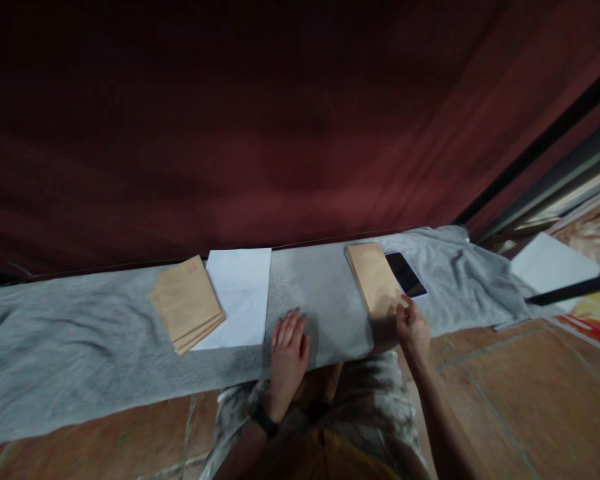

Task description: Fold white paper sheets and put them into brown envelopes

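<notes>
My right hand (414, 332) pinches the near right corner of a brown envelope (374, 277) on top of a small stack. Right beside that stack, partly tucked against it, lies a dark-screened phone (408, 275). My left hand (288, 352) rests flat on the grey cloth (310, 280) with its fingers stretched out and nothing under them that I can see. To its left is a white sheet of paper (243, 287) with faint marks. A fanned pile of brown envelopes (187, 297) overlaps the sheet's left side; the top one bears a small reddish mark.
The grey cloth covers a long narrow surface in front of a dark red curtain (260, 160). Tiled floor (500, 393) shows below. At the right are a white sheet (550, 267), a black bar (575, 288) and a colourful printed item (597, 320).
</notes>
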Demonstrator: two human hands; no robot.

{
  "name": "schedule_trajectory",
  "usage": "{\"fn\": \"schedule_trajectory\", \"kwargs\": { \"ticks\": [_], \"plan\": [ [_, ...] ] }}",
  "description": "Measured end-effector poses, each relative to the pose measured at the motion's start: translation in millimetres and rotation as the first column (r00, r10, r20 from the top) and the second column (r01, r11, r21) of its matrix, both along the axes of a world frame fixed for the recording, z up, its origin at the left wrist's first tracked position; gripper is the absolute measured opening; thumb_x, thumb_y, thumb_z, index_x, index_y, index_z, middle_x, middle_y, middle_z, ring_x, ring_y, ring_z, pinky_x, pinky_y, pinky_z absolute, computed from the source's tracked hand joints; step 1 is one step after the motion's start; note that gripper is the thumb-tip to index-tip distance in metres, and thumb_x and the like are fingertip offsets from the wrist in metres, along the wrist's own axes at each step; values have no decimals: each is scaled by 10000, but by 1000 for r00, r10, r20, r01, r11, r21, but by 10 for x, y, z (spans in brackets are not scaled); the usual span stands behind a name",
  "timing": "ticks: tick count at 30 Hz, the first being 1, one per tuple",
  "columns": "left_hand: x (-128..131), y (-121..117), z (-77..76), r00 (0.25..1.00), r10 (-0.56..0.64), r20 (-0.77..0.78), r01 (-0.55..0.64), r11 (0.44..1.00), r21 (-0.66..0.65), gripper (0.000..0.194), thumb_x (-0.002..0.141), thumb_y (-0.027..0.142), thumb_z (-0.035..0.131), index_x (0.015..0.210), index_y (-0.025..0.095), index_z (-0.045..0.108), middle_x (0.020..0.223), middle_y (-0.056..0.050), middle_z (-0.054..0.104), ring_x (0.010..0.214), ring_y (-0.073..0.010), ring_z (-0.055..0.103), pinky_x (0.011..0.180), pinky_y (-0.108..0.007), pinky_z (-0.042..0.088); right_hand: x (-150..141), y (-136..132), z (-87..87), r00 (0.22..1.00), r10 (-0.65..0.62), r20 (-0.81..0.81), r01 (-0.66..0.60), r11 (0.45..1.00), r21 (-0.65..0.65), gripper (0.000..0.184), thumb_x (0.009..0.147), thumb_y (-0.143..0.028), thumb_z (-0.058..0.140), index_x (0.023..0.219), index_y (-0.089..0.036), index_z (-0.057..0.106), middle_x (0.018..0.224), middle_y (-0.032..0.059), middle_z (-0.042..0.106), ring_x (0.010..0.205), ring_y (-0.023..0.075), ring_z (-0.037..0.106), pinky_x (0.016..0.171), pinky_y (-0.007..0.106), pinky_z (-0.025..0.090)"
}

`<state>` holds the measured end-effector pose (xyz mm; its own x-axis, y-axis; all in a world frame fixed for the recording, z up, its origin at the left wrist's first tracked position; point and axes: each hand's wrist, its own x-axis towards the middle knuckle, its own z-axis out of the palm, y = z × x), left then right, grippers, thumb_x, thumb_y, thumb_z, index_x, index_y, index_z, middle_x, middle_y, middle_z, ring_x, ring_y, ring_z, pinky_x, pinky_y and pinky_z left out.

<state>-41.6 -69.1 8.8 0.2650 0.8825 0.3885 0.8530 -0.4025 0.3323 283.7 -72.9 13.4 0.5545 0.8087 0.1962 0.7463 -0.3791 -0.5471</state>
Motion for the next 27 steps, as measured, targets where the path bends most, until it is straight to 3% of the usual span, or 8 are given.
{"fn": "schedule_trajectory", "kwargs": {
  "ticks": [4,7,12,17,23,27],
  "plan": [
    [-332,129,-5,953,299,-47,-297,954,36,482,992,322,475,1442,151,471,1534,-192,461,1476,-356,346,1160,-621,339,-319,-10,-76,959,283,-30,-274,946,174,446,994,-393,357,1282,-173,617,1141,136,711,992,257,682,876,388,536],
    [-533,195,-23,904,409,-127,-407,912,40,541,991,399,464,1418,67,483,1493,-268,478,1433,-408,396,1118,-627,373,-595,10,-158,909,417,-22,-406,895,184,392,1000,-316,360,1270,-203,621,1147,114,703,1031,248,675,904,386,540],
    [-593,270,6,859,403,-315,-413,910,36,413,1002,317,411,1265,67,607,1329,-251,621,1254,-379,584,1013,-536,488,-880,11,-269,872,484,68,-488,871,57,373,997,-240,380,1268,-215,635,1060,98,703,904,248,684,800,363,550],
    [-530,372,154,821,380,-426,-428,904,-18,312,969,207,423,1125,49,642,1187,-238,675,1112,-349,647,909,-453,531,-869,23,-279,856,510,89,-516,853,74,360,988,-201,396,1248,-219,644,1040,84,693,888,217,670,803,323,541],
    [-628,371,315,841,395,-371,-472,869,-146,283,979,180,391,1093,111,640,998,-142,720,970,-238,692,801,-312,525,-900,32,-253,865,485,132,-497,864,79,335,978,-180,414,1205,-204,660,1002,74,687,841,192,650,776,293,518],
    [-704,359,376,849,441,-291,-511,825,-241,284,989,213,410,1101,147,662,971,-118,740,850,-229,709,716,-300,504,-948,22,-248,874,452,179,-469,880,67,326,978,-178,417,1175,-208,674,987,71,686,828,195,641,758,289,500]
  ]
}}
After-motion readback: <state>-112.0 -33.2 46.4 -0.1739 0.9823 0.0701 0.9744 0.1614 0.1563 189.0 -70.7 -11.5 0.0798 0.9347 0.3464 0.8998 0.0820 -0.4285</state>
